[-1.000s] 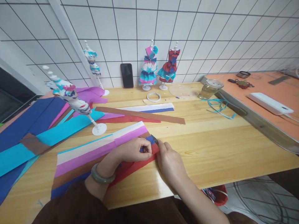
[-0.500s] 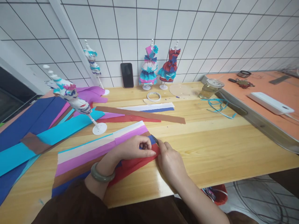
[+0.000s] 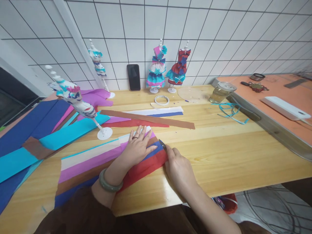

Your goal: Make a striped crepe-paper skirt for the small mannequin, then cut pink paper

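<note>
My left hand (image 3: 137, 146) lies flat on layered crepe paper strips (image 3: 97, 159), its fingers spread across the white, purple and brown bands near their right end. The strips overlap in cyan, white, purple, brown, blue and red rows. At the right end of the red strip (image 3: 148, 166), my right hand (image 3: 179, 167) is closed around scissors (image 3: 162, 143). Only their dark pointed blades show, beside the blue band; the handles are hidden in the hand.
A white mini dress form (image 3: 75, 97) leans in view at left, near blue and cyan paper (image 3: 70, 131). Behind are a tape roll (image 3: 161, 100), a phone (image 3: 133, 77) and dressed forms (image 3: 156, 73). A lidded glass cup (image 3: 221, 92) and cyan cord (image 3: 229, 110) lie right.
My left hand has moved up and left from the red strip's edge and flattened out, fingers spread. My right hand stays nearly in place with the scissors.
</note>
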### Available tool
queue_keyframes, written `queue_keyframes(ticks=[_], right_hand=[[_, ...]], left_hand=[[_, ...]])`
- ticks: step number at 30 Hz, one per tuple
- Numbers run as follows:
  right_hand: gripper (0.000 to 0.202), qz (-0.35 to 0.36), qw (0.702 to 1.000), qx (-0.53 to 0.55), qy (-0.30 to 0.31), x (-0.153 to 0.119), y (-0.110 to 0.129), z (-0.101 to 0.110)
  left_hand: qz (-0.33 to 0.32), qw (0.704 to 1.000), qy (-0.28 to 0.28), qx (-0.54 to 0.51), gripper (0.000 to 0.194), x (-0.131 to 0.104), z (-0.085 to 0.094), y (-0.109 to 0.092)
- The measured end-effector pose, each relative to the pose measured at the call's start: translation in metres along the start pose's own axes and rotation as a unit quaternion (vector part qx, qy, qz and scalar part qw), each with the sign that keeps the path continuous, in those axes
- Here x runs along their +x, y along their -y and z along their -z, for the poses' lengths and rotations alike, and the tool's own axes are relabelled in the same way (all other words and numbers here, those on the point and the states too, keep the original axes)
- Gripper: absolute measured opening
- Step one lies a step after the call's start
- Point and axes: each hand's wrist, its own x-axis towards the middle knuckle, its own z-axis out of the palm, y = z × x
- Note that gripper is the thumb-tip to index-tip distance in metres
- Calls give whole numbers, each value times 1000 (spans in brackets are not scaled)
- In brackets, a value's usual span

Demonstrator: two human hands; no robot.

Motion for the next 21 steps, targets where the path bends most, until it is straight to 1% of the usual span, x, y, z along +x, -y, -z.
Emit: queue_keyframes(ticks=[4,9,16,21], right_hand=[[51,-1,1000,-5,9,0,0,1],[50,6,1000,-13,2,0,0,1],[47,25,999,-41,-6,-1,-2,-2],[46,33,999,-29,-12,-3,-2,-1]], left_hand=[[-3,1000,7,24,70,-1,1,-1],[1,999,10,36,71,-1,2,-2],[2,999,6,37,70,-2,2,-3],[1,999,2,36,70,-2,2,-3]])
